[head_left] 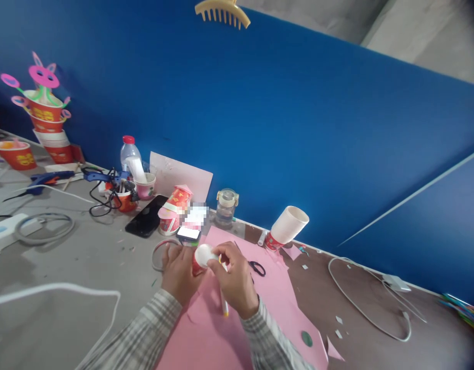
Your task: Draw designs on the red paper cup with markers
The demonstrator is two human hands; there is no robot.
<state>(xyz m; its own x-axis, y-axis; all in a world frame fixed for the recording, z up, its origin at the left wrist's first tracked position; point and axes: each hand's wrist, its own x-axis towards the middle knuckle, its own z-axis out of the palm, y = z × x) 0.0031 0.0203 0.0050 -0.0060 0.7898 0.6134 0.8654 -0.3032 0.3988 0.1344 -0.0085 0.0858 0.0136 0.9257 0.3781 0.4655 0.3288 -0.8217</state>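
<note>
Over the pink paper sheet (221,344), my left hand (182,276) is closed around a small red paper cup (196,266). A white round piece (204,255) covers the cup's upward-facing end, and my right hand (237,280) pinches its right edge between thumb and fingers. Whether that piece is loose or fixed to the cup, I cannot tell. Below my right palm, a white pen-like stick with yellow ends (224,304) lies on the paper. Black-handled scissors (257,268) sit just right of that hand, partly hidden.
Behind the hands stand a decorated red cup figure (177,201), a lit phone (194,221), a dark phone (147,216) and a glass jar (226,206). Stacked white cups (288,226) lean at the right. Glue guns (48,180), cables and a power strip (9,232) occupy the left.
</note>
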